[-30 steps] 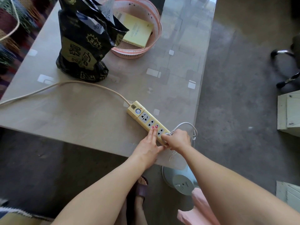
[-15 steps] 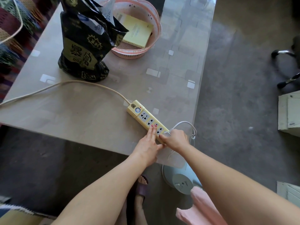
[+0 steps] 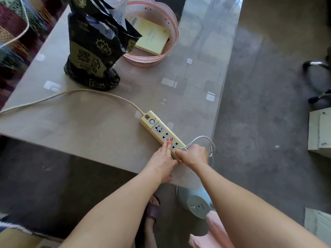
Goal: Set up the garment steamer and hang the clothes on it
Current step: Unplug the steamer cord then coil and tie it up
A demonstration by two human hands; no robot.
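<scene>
Nearest, on the floor under the tabletop edge, stands the pale blue round steamer base (image 3: 194, 200). Step in hand, judged: powering it. Right hand (image 3: 194, 154) closed around the grey cord's plug (image 3: 186, 147) at the end socket of the yellow plastic power strip (image 3: 162, 134); left hand (image 3: 163, 158) flat, fingers pressing the strip onto the beige tabletop (image 3: 89, 122). Next: firm, straight push home

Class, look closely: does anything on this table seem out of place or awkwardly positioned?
Yes: the power strip lies askew, its near end at the table edge under both hands. The black bag slumps against the pink basket.
</scene>
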